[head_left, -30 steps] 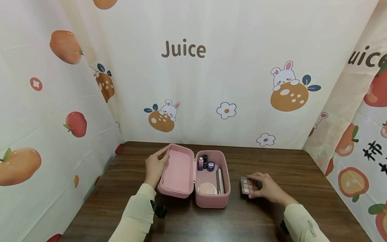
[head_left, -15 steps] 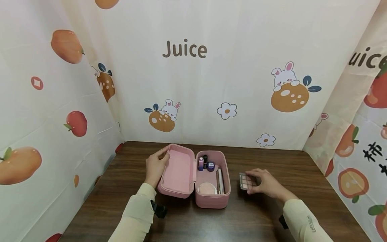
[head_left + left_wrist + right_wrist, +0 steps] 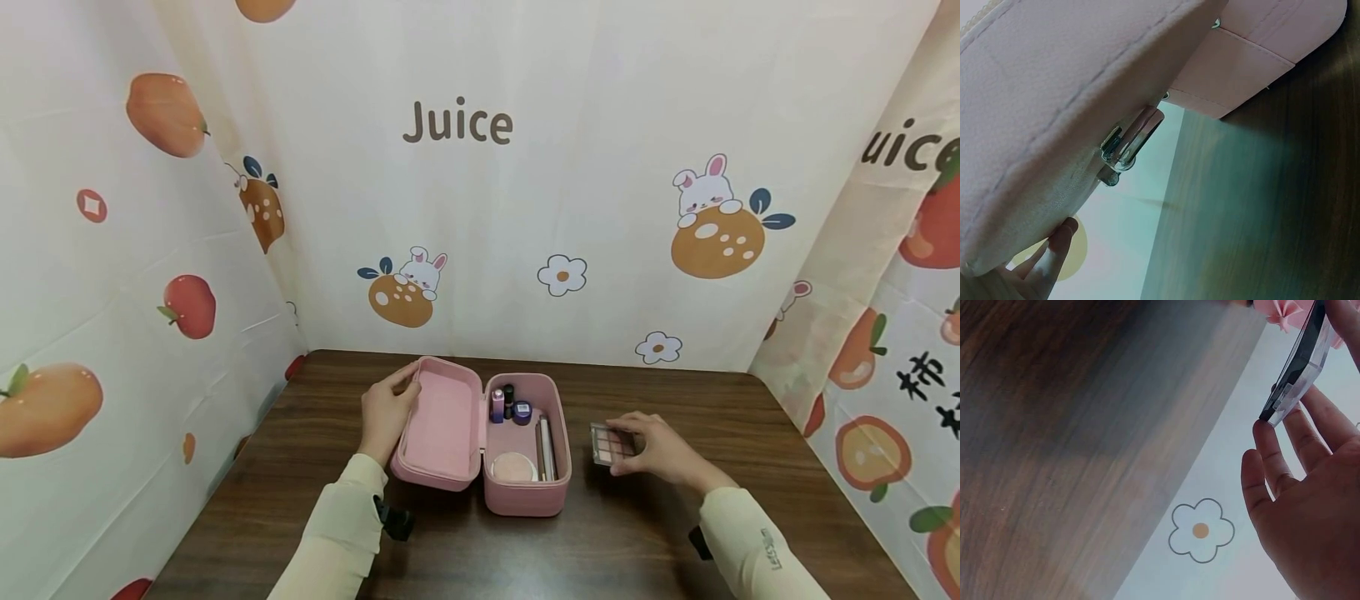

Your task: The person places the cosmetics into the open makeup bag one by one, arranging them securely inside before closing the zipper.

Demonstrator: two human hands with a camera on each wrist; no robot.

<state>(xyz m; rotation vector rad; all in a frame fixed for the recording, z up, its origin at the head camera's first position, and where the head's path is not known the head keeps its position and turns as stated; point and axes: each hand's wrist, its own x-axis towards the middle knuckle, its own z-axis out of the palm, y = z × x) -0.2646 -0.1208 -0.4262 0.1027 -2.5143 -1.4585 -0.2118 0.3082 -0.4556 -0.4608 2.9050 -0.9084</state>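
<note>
A pink cosmetic case (image 3: 527, 500) stands on the table with its lid (image 3: 446, 425) swung out to the left. My left hand (image 3: 385, 417) grips the lid's outer left edge; in the left wrist view the fingers (image 3: 1054, 253) bend at its rim. To the right of the case, my right hand (image 3: 663, 454) holds an eyeshadow palette (image 3: 609, 446) by its edges between thumb and fingers. The right wrist view shows the palette (image 3: 1297, 365) edge-on, lifted off the table. Inside the case are a purple lipstick (image 3: 498, 407), a black tube, a small blue jar (image 3: 522, 412), slim pens (image 3: 547, 450) and a round compact (image 3: 514, 467).
The dark wooden table (image 3: 600, 558) ends at a printed curtain (image 3: 487, 208) behind, with curtains on both sides as well. A metal clasp (image 3: 1129, 144) hangs from the lid in the left wrist view. A black wrist strap (image 3: 395, 521) sits at the left sleeve.
My right hand has shifted a little to the left and away from me with the palette, nearer the case. My left hand and the lid have stayed where they were.
</note>
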